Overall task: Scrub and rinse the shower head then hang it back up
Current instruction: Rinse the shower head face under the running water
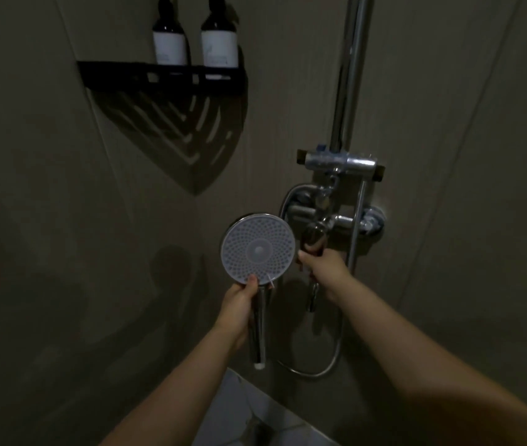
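The shower head (258,248) is round with a pale nozzle face turned toward me, on a chrome handle that points down. My left hand (238,309) is wrapped around that handle just below the face, thumb on the face's lower rim. My right hand (321,263) grips the chrome tap lever (314,238) of the wall mixer, right of the shower head. A metal hose (320,368) loops from the handle's lower end up toward the mixer. The slider bracket (340,162) sits on the vertical chrome rail (349,75) above. No water is visible.
A black corner shelf (162,77) at upper left carries two dark bottles (169,35) with white labels. Dim tiled walls meet in a corner behind the shower head. A lighter patch of floor tile (249,413) shows at the bottom.
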Available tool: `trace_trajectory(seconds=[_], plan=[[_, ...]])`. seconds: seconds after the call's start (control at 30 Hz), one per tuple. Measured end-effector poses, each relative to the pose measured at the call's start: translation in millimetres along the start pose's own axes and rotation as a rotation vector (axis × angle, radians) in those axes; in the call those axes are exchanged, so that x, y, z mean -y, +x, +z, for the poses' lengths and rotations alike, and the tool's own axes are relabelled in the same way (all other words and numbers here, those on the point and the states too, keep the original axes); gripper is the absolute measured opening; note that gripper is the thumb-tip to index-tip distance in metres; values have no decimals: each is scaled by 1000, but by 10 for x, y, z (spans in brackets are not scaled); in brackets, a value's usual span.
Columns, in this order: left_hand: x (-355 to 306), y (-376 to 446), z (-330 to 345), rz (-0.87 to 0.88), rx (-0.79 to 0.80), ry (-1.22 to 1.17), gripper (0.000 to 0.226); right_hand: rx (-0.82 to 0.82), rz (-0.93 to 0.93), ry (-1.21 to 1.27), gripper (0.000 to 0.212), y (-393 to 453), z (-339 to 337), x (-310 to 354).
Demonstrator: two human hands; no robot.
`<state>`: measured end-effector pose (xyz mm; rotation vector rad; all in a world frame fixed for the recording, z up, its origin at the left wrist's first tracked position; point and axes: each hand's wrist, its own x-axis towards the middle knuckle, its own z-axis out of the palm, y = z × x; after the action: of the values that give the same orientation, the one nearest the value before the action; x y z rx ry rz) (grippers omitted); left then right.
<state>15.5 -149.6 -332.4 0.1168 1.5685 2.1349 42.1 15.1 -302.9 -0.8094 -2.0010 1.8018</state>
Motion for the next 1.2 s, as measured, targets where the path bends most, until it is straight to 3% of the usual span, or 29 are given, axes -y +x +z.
trace_trajectory(seconds=[0.07,0.23,0.47,0.6,0.77,1.2], plan=[[251,119,-134,11,1,53,36,2,-31,102,5,68,48,-84],[837,419,-418,77,-18,139,29,5,-249,88,15,94,82,-190],[1222,899,-620,204,12,393,26,29,-349,84,13,-43,60,-201],[1318,1064,-647,223,36,660,30,-18,-330,120,9,-56,129,-206],[1390,1052,-612,153,114,919,38,-42,-276,117,28,-132,184,-167],[1443,1000,-395,93,231,1006,39,-24,-233,32,30,-228,154,-120]])
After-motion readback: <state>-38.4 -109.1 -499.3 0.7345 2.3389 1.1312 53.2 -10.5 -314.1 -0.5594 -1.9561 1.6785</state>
